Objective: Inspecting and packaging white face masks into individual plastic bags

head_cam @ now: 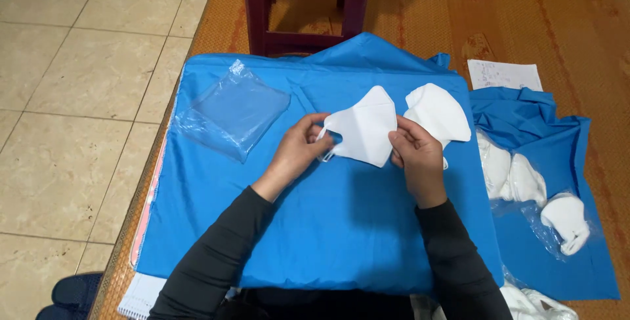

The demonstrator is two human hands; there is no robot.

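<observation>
A folded white face mask (365, 128) is held up over the blue cloth (328, 221) between both hands. My left hand (298, 148) pinches its left edge, by the ear loop. Its right edge is gripped by my right hand (415, 155). A second white mask (438, 113) lies flat on the cloth just right of the held one, partly behind my right hand. A stack of clear plastic bags (235, 113) lies on the cloth to the upper left, apart from my hands.
Several more white masks (518, 179) lie in clear wrap on another blue cloth (545, 123) at the right. A dark red stool (307, 5) stands beyond the cloth on a woven mat. A white paper (504, 74) lies at the back right. Beige floor tiles (79, 97) at left.
</observation>
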